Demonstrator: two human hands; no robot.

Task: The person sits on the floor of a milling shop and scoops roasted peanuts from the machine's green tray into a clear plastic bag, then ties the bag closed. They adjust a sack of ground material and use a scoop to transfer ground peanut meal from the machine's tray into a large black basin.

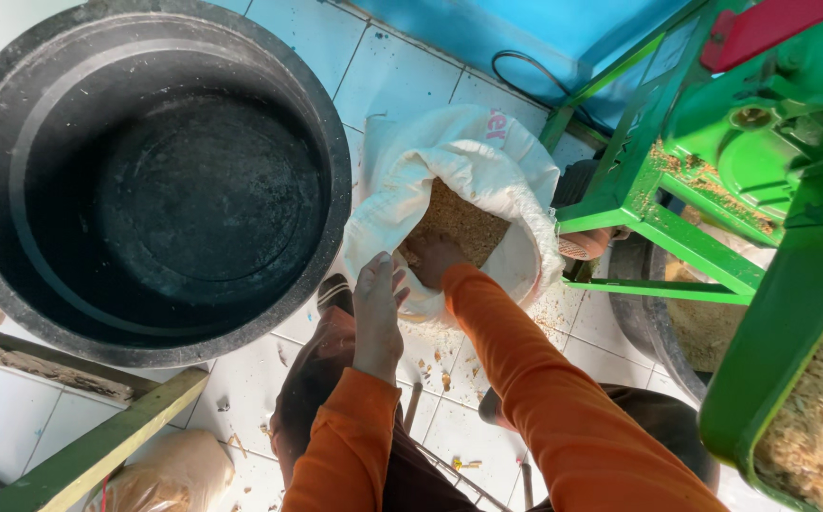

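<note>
The right hand (433,258) reaches into the white sack (487,166) of bran (459,220), seemingly cupped; the left hand (377,308) grips the sack's near rim, right of the black tub (13,123).

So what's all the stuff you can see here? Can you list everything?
tub: one, black, big and round, on the floor at left.
sack: one, white, open, on the floor in the middle.
sawdust-like grain: brown, inside the sack; more lies spilled on the tiles and on the machine.
machine frame: one, green with a red part, at right.
wooden plank: one, green-painted edge, lower left.
cable: one, black, by the blue wall.
floor tiles: white.
left hand: one, orange sleeve, resting on the sack's rim.
right hand: one, orange sleeve, reaching into the sack, fingers in the grain.
</note>
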